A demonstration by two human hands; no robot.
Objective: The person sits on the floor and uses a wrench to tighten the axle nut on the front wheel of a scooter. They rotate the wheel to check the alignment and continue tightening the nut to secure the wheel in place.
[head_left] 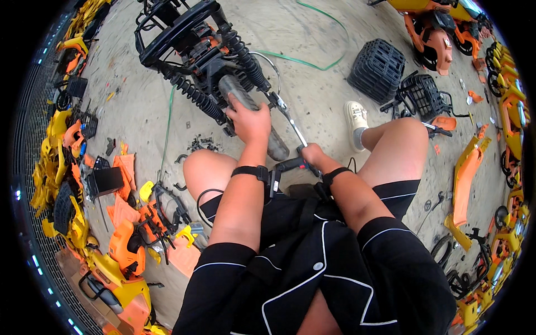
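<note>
A scooter or e-bike frame with black coil springs (pixel 245 61) stands in front of me, upper left of centre, its wheel pointing toward me. My left hand (pixel 249 118) grips the grey, dusty tyre (pixel 277 146) from above, fingers curled over its side. Closed around the handle end of a long shiny wrench (pixel 296 131) is my right hand (pixel 314 154). The wrench's far end meets the wheel's axle area beside the spring leg; the exact fit is too small to tell. Between my knees lies a black power tool (pixel 290 165) with a red detail, partly hidden.
Black plastic crates (pixel 377 70) stand to the right of the frame. A green hose (pixel 312 64) runs over the concrete floor. Orange and yellow body panels (pixel 125 245) heap up on the left, and a long orange panel (pixel 464 184) lies on the right near yellow scooters (pixel 511 111).
</note>
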